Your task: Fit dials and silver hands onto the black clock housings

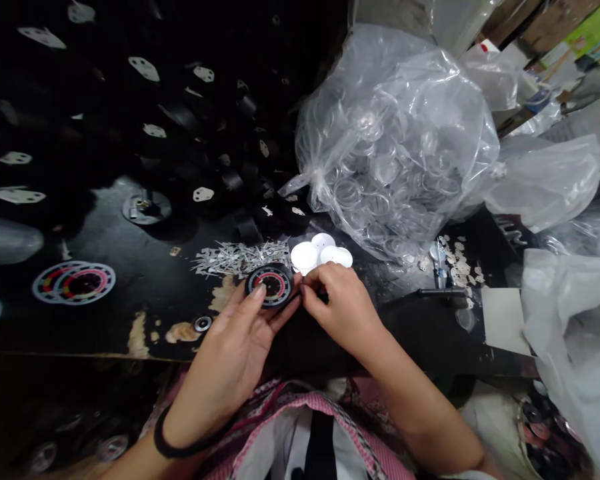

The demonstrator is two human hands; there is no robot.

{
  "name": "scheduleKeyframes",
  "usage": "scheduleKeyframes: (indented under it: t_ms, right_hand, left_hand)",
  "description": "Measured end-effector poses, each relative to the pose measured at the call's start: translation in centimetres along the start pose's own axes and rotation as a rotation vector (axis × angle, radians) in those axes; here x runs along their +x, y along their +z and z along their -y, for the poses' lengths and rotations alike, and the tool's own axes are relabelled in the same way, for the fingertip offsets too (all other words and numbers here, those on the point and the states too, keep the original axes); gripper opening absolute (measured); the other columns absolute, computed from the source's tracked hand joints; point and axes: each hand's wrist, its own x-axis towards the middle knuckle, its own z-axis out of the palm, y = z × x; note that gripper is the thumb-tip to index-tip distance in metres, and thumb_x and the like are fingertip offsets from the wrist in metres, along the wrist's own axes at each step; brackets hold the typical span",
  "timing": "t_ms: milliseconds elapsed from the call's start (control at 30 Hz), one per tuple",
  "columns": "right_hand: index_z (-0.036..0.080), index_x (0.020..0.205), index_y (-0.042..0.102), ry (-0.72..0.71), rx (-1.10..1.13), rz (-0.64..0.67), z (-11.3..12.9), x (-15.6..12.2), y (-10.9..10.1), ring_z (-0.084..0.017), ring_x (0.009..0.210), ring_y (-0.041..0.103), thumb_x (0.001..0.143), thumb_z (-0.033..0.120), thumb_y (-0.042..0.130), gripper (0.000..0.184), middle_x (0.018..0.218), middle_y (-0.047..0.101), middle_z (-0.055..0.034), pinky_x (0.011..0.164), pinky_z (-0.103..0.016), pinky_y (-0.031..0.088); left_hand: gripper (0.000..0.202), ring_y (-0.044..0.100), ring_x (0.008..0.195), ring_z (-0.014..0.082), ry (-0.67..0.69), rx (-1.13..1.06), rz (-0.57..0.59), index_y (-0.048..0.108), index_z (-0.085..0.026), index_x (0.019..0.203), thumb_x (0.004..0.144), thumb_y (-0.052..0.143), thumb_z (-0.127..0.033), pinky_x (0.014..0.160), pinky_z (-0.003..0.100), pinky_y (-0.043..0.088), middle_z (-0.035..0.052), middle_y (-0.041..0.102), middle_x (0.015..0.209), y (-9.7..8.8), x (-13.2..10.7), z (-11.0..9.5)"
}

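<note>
My left hand (240, 333) holds a small round black gauge (269, 285) with a red, white and black dial face, fingers curled under and around it. My right hand (337, 303) is pinched at the gauge's right edge, fingertips closed on something small that I cannot make out. Just beyond my hands lie three white round discs (320, 253) and a scatter of thin silver needles (240, 257) on the black worktop (145, 293).
A large clear plastic bag (400, 147) full of clear rings sits behind on the right. A heap of black gauge housings (220, 133) fills the back left. Two printed dial faces (74, 282) lie at left. Small white parts (457, 260) and more bags (570, 313) are at right.
</note>
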Motion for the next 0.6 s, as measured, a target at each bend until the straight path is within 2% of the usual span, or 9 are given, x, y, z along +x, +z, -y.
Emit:
scheduleKeyframes:
  t_ms: [133,233,433,600]
  right_hand:
    - [0.019,0.086,0.059,0.054,0.252,-0.011,-0.85,-0.29,0.35,-0.015,0.081,0.059,0.088,0.019,0.060,0.002,0.087,0.063,-0.0014,0.075,-0.027,0.044]
    - [0.020,0.086,0.059,0.127,0.391,-0.031,-0.99,-0.59,0.54,-0.014,0.079,0.060,0.087,0.020,0.060,0.002,0.086,0.065,0.0001,0.073,-0.026,0.045]
    - [0.020,0.086,0.058,0.145,0.332,-0.084,-0.55,-0.98,0.51,-0.015,0.077,0.058,0.086,0.021,0.059,0.002,0.087,0.064,-0.0009,0.070,-0.027,0.043]
    - [0.021,0.081,0.056,0.179,0.366,-0.078,-0.91,-1.02,0.17,-0.013,0.072,0.056,0.083,0.020,0.058,0.004,0.082,0.062,0.0009,0.067,-0.026,0.042]
  left_hand:
    - [0.015,0.063,0.121,0.0268,-0.116,-0.069,-0.028,0.072,-0.019,0.099,0.092,0.063,-0.029,0.104,0.044,0.052,0.0075,0.075,0.114,0.07,0.29,0.09]
    - [0.016,0.064,0.120,0.0275,-0.154,-0.107,-0.056,0.072,-0.018,0.091,0.092,0.061,-0.029,0.104,0.045,0.052,0.0082,0.077,0.108,0.36,0.38,0.14]
    - [0.017,0.064,0.120,0.0270,-0.168,-0.080,-0.076,0.073,-0.020,0.091,0.092,0.061,-0.032,0.104,0.045,0.052,0.0068,0.078,0.105,0.92,0.29,0.47]
    - [0.014,0.065,0.118,0.0274,-0.121,-0.064,-0.027,0.073,-0.022,0.091,0.090,0.064,-0.033,0.106,0.048,0.050,0.0053,0.078,0.105,0.57,-0.09,0.91]
